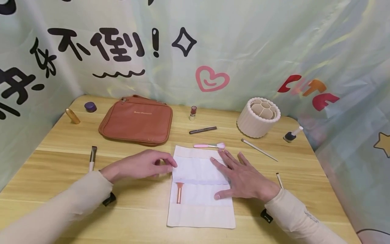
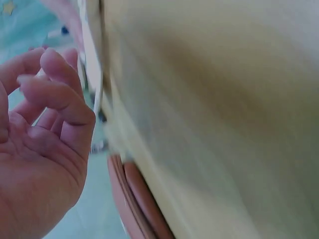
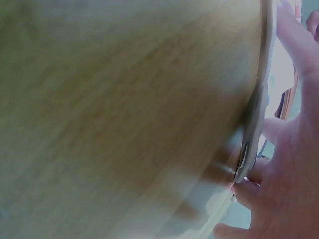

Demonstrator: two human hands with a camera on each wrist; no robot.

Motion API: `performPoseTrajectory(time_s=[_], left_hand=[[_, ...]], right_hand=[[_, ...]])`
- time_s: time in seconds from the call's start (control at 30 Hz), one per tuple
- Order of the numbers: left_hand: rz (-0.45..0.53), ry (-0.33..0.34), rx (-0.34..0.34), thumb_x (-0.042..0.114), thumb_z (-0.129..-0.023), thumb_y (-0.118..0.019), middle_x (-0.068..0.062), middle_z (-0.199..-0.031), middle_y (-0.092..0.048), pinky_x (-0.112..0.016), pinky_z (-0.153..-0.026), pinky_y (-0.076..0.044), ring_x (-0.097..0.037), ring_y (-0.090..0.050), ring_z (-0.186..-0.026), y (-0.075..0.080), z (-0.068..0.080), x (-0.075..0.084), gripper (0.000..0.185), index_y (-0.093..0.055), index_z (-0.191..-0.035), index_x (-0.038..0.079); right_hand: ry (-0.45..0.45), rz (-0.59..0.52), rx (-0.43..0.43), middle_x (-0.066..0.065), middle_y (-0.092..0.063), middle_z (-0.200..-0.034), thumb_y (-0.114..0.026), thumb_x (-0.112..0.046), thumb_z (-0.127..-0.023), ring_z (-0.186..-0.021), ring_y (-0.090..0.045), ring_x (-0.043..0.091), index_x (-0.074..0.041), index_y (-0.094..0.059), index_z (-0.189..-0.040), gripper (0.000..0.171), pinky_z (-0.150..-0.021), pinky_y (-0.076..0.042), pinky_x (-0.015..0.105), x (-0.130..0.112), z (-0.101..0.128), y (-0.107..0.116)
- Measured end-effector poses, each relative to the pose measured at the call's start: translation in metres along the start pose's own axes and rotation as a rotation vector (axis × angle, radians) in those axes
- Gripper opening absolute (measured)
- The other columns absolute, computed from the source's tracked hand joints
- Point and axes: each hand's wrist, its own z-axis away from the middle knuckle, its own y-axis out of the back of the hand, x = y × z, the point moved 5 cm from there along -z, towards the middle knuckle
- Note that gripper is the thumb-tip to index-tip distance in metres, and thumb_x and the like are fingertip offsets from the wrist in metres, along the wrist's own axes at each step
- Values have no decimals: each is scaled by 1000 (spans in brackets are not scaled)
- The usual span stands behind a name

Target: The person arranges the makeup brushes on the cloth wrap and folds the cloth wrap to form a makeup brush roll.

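A white cloth brush roll (image 1: pixel 201 215) lies unfolded on the wooden table, with a copper-coloured makeup brush (image 1: pixel 179 194) at its left part, one end covered by the inner flap. My right hand (image 1: pixel 246 179) rests spread over the roll's right edge, its fingers splayed toward the far end. At the left edge is my left hand (image 1: pixel 144 165), fingertips right at the cloth. In the left wrist view, its fingers (image 2: pixel 60 97) are loosely bent with nothing between them. A pink-handled brush (image 1: pixel 208 146) lies just past the roll's far edge, close to my right fingertips.
Behind sit a brown cosmetic bag (image 1: pixel 137 120), a lipstick (image 1: pixel 193 113), a dark pencil (image 1: pixel 202 130) and a ribbed round holder (image 1: pixel 257 118). Thin brushes (image 1: pixel 259 149) and a nail polish bottle (image 1: pixel 290 135) lie right; a gold tube (image 1: pixel 72 116) and purple jar (image 1: pixel 90 107) stand left.
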Motion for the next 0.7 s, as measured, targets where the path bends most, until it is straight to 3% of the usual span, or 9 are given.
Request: performPoseTrajectory(time_s=[0.17,0.3,0.5,0.7], left_hand=[[58,99,98,33,-110,-68,-10,-92,-69,-27,-52,-50,-17,-59,-69,29,31,-20,30,-73,-131,13],[60,162,194,36,-109,-69,-11,-98,-70,-29,-55,-55,-18,-63,-70,49,62,-40,31,-72,-128,12],[14,267,325,34,-111,-66,-7,-92,-68,-32,-59,-60,-17,-65,-70,72,109,-79,30,-70,-131,12],[-102,330,420,35,-111,-66,-2,-89,-66,-30,-58,-55,-14,-61,-69,87,142,-109,25,-73,-122,14]], right_hand=[[0,-16,-4,15,-6,-184,-66,-91,-83,-170,-16,39,-26,-26,-175,119,-129,-19,77,0,0,0],[0,-27,-8,16,-7,-184,-66,-90,-83,-169,-16,40,-26,-26,-175,119,-127,-23,78,0,-1,0],[11,-23,7,17,-10,-183,-65,-90,-84,-169,-18,41,-25,-27,-175,118,-126,-25,78,-1,-1,0],[10,-12,6,17,-8,-184,-65,-91,-84,-169,-17,40,-26,-26,-175,118,-126,-25,77,0,-1,-1]])
